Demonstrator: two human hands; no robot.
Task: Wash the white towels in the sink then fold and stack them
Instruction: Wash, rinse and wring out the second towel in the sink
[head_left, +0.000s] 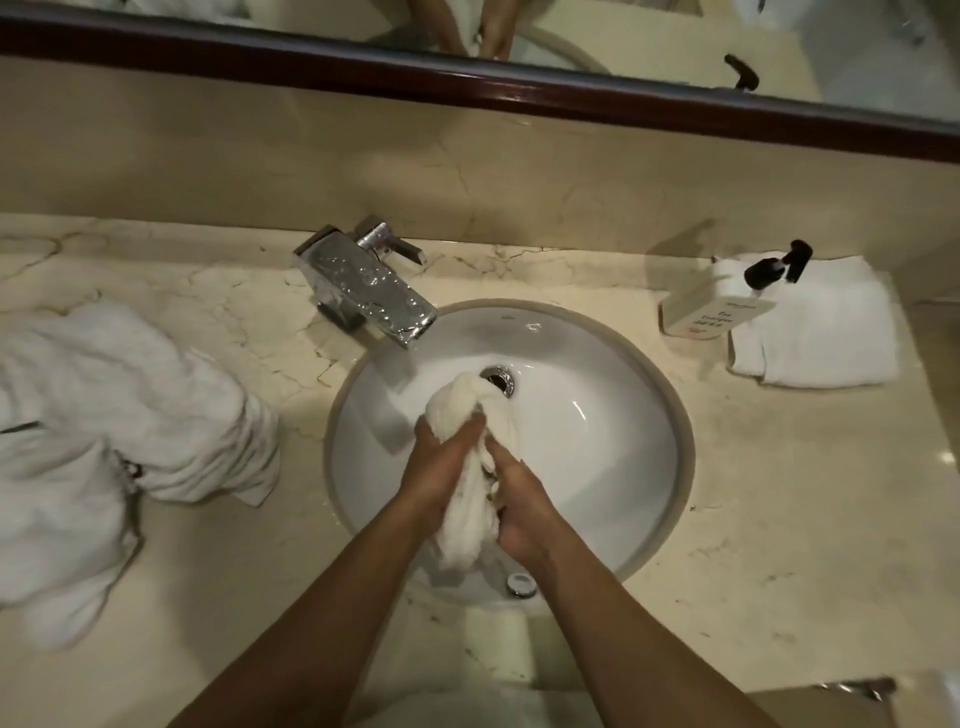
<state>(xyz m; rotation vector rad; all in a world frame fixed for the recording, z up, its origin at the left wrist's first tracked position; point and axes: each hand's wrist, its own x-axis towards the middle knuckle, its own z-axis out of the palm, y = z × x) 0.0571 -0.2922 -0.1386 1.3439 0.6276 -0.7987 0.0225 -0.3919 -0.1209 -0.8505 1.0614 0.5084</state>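
Note:
A bunched, wet white towel (470, 499) hangs over the round white sink (597, 431). My left hand (441, 467) grips its left side and my right hand (519, 504) grips its right side, squeezing it between them. The towel's upper end reaches the drain (500, 378). A heap of crumpled white towels (104, 431) lies on the counter at the left. One folded white towel (826, 332) lies flat at the right.
A chrome faucet (363, 291) stands behind the sink at the left, no water running that I can see. A white soap dispenser (722, 306) with a black pump sits beside the folded towel. The marble counter (779, 493) surrounds the basin, with a framed mirror (467, 78) above.

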